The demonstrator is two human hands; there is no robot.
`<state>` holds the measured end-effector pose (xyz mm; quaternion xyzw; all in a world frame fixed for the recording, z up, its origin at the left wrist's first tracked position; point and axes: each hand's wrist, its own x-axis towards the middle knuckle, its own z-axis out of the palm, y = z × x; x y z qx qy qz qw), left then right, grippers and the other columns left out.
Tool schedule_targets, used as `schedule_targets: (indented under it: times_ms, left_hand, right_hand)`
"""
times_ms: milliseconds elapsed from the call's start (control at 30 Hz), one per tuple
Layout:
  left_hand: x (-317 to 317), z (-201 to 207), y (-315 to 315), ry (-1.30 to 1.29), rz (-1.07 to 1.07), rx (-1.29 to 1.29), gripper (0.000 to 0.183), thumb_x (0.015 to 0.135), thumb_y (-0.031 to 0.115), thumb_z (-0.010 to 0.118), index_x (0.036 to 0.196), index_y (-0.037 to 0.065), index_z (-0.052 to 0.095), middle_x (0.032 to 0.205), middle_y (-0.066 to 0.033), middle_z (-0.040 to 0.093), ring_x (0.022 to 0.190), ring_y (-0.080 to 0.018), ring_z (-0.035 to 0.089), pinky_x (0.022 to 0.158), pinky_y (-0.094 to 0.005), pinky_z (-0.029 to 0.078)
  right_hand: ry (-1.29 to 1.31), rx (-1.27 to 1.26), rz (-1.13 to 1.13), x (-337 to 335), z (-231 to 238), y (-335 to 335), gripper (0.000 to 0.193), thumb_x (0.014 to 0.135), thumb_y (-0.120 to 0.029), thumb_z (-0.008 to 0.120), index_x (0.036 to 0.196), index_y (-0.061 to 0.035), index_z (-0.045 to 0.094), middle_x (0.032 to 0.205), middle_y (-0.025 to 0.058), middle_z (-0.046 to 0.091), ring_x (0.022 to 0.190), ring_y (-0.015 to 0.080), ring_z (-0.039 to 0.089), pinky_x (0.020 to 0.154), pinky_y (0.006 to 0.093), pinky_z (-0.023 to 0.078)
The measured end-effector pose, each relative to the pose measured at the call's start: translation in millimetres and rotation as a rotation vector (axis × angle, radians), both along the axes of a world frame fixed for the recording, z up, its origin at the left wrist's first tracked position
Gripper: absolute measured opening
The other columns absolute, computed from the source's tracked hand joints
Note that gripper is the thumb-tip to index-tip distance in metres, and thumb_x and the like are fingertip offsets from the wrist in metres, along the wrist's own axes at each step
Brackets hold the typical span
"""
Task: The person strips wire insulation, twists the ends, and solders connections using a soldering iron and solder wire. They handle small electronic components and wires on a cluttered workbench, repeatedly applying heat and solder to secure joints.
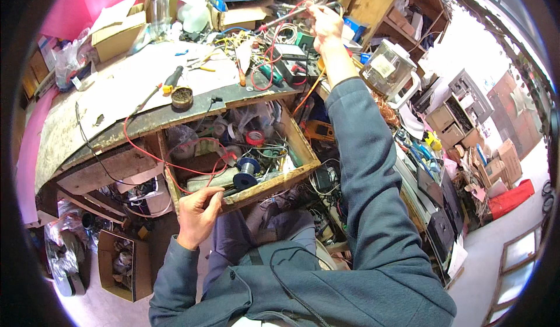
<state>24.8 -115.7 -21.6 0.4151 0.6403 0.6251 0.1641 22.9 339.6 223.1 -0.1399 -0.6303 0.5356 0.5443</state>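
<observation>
At the near left corner of the open wooden drawer [303, 170], my left hand [198, 215] is closed over the front edge, its fingertips partly hidden. Inside the drawer, close to those fingers, sit a dark blue spool of wire [245, 179], a roll of red tape [255, 138] and tangled cables. My right arm stretches far over the bench. Up there my right hand [326, 25] is closed round a thin grey rod [286, 19], which points left over a heap of wires. What kind of tool it is, I cannot make out. A red wire [153, 147] droops from the bench into the drawer.
A screwdriver [172, 79] and a small round tin [182, 98] stand near the bench edge. A meter [290, 58] with leads lies below my right hand. To its right is a clear blender jug [388, 64]. A cardboard box [123, 266] rests on the floor at left.
</observation>
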Motion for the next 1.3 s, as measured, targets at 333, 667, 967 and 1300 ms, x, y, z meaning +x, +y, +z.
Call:
schedule_targets:
  times_ms: [333,667,967,1300]
  left_hand:
    - [2.3,13.1,3.6,-0.204,-0.097,0.004,0.015,0.101,0.009,0.065,0.108,0.0,0.075,0.08,-0.0038,0.073,0.068,-0.0059,0.064,0.062,-0.0238,0.053]
    - [31.4,79.7,49.8,-0.826,-0.485,0.236,0.06,0.101,0.017,0.067,0.153,0.004,0.041,0.118,-0.0184,0.069,0.078,-0.019,0.071,0.061,-0.0287,0.06]
    - [31.3,73.3,82.4,-0.979,-0.383,0.565,0.041,0.107,0.03,0.058,0.136,0.001,0.058,0.101,-0.0125,0.072,0.065,-0.0152,0.066,0.053,-0.0275,0.056]
    - [-7.1,52.2,58.6,-0.861,-0.088,0.522,0.029,0.101,0.013,0.067,0.126,-0.001,0.066,0.089,-0.0107,0.071,0.068,-0.0141,0.067,0.058,-0.0285,0.056]
  right_hand:
    - [0.18,-0.127,0.458,92.4,-46.1,-68.4,0.013,0.099,-0.019,0.072,0.098,-0.0061,0.072,0.071,-0.0038,0.062,0.046,0.0027,0.035,0.041,0.022,0.025]
    - [0.287,-0.241,0.495,142.1,-124.0,-138.4,0.017,0.103,-0.021,0.065,0.105,-0.0061,0.074,0.078,0.0021,0.068,0.043,0.005,0.033,0.042,0.0234,0.029]
    - [0.158,-0.115,0.536,160.7,-172.7,-189.8,0.022,0.105,-0.021,0.063,0.109,-0.0001,0.07,0.087,0.0134,0.073,0.047,0.0034,0.036,0.043,0.0205,0.027]
    - [0.109,-0.119,-0.028,175.6,-159.9,-219.4,0.025,0.109,-0.019,0.055,0.122,-0.0002,0.063,0.095,0.0142,0.075,0.061,0.0082,0.062,0.05,0.0167,0.039]
